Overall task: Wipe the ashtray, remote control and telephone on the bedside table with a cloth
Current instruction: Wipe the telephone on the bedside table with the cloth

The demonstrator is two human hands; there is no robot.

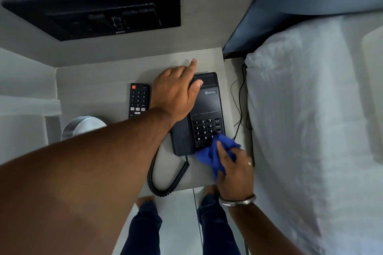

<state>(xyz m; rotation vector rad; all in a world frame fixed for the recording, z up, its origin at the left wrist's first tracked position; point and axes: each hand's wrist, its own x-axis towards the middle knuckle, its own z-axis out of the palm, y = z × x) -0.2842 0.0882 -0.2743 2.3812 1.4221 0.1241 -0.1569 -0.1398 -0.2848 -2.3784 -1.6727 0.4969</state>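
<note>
A black telephone (209, 101) with a keypad sits on the pale bedside table (99, 80). My left hand (176, 91) rests on its handset on the left side, thumb across the top and index finger pointing away. My right hand (234, 170) grips a blue cloth (209, 153) pressed against the phone's near right corner below the keypad. A black remote control (138, 99) lies just left of the phone. A round metal ashtray (83, 126) stands at the table's left, partly hidden by my left forearm.
The coiled phone cord (163, 182) loops over the table's front edge. A bed with white bedding (310, 130) lies close on the right, with thin cables (241, 105) in the gap. A black switch panel (99, 12) is on the wall behind.
</note>
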